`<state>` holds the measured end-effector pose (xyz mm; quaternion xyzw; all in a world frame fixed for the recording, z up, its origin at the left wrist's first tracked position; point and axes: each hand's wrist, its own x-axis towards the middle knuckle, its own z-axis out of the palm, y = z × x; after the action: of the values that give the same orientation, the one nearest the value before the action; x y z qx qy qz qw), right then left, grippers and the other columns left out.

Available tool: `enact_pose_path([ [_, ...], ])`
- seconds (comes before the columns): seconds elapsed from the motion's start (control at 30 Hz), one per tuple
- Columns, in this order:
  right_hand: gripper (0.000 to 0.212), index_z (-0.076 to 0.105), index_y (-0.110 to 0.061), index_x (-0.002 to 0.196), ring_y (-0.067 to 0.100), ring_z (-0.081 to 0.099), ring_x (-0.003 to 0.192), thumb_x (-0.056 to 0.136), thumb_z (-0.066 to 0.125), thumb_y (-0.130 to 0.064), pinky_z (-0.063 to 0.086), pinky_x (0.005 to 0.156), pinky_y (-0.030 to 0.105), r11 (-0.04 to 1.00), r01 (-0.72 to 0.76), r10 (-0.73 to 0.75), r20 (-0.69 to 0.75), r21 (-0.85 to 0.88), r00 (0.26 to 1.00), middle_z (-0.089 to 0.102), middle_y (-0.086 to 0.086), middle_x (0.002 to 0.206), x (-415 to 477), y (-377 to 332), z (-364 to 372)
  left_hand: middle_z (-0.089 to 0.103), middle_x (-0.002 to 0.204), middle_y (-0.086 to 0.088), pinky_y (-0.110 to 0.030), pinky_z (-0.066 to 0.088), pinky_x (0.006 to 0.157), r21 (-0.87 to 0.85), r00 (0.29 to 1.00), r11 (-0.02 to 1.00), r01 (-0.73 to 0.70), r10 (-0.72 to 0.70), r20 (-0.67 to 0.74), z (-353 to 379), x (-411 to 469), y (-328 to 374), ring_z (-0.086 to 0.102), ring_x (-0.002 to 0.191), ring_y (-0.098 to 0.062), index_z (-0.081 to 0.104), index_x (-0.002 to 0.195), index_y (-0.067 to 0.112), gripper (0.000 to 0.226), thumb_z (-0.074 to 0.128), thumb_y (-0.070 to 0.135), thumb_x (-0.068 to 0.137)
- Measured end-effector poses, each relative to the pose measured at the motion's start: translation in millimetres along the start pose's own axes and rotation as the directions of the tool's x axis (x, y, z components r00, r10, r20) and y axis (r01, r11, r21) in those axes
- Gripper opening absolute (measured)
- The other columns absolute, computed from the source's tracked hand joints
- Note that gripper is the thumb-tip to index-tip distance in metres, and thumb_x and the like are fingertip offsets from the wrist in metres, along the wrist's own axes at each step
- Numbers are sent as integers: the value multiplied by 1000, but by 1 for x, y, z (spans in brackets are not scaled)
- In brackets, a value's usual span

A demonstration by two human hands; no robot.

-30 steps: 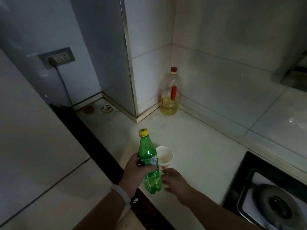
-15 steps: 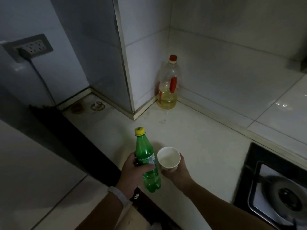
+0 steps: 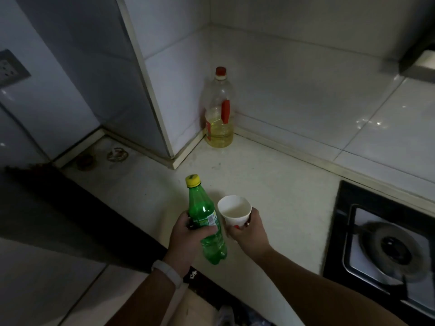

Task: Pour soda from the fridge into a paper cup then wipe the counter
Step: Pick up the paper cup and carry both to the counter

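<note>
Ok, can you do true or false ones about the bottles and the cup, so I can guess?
1. The left hand holds the green bottle. True.
2. The green bottle's yellow cap is off. False: the cap is on the bottle.
3. The right hand holds the paper cup. True.
4. The oil bottle in the corner has a blue cap. False: its cap is red.
</note>
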<state>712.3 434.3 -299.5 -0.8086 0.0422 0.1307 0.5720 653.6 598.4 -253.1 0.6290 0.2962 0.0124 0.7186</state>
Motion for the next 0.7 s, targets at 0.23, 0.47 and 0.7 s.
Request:
enact_pose_path([
  [0.23,60,48,-26,115,10,65,89,69,86,-26,57,62,24,997,-47,56,-169,56,984,61,-2,108,-9,3,-55,75,95,-10,-57,55,89,29,988,1000,-1,-4,158,39,3,10,71,93,-32,68,101,13,52,83,11,51],
  [0.47,52,47,-22,114,-2,63,83,76,80,-10,49,57,11,980,-96,148,-323,173,935,62,-5,102,-45,24,-129,75,97,-9,-55,55,88,113,923,994,-13,-32,385,103,-1,3,71,94,-31,68,102,14,58,85,16,47],
  [0.7,62,42,-27,123,9,62,99,76,82,-24,51,72,18,957,-117,235,-470,267,851,62,-6,112,-96,58,-206,76,96,-8,-53,57,86,233,819,971,-58,-87,567,187,-43,-6,71,93,-32,68,101,17,61,87,19,44],
])
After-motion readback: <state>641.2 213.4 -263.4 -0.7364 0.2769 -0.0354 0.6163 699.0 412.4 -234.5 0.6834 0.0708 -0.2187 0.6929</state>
